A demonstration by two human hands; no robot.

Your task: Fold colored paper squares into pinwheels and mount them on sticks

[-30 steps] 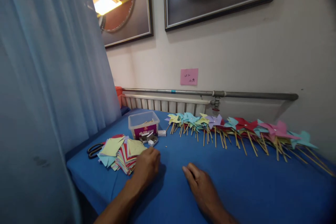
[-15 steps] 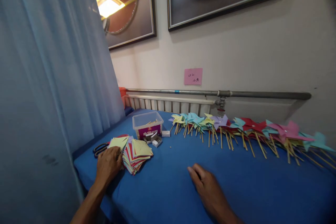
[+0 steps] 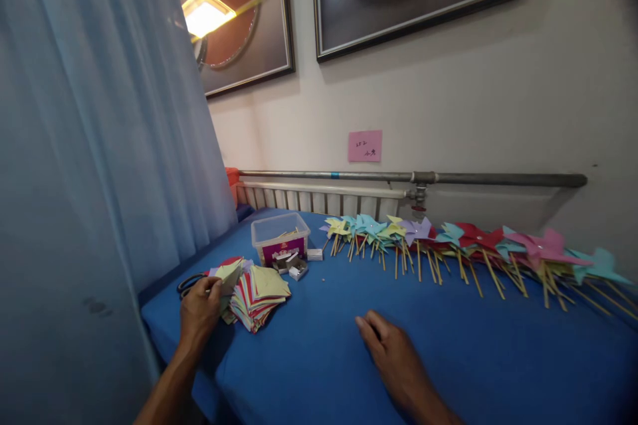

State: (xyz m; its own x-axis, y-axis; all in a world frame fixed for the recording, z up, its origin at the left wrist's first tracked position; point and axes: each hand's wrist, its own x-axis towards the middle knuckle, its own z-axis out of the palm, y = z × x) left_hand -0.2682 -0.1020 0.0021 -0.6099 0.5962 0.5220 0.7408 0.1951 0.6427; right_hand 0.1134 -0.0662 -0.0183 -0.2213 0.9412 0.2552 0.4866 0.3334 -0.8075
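At the left of the blue-covered surface, my left hand pinches a pale yellow paper sheet between thumb and fingers, its near edge raised. Under and beside that sheet lie more coloured papers, and to their right is a fanned stack of coloured paper squares. Behind my left fingers sit scissors with dark handles, their blades hidden. My right hand rests on the blue cloth, fingers curled in loosely, and nothing shows in it.
Beyond the stack stands a clear plastic tub holding thin sticks, with small boxes in front. Paper pinwheels on sticks lie in a long row toward the wall at right. A blue curtain hangs at left; a metal pipe runs behind.
My left hand has risen slightly and drawn a little to the left, lifting the edge of the yellow paper sheet. My right hand has stayed in place.
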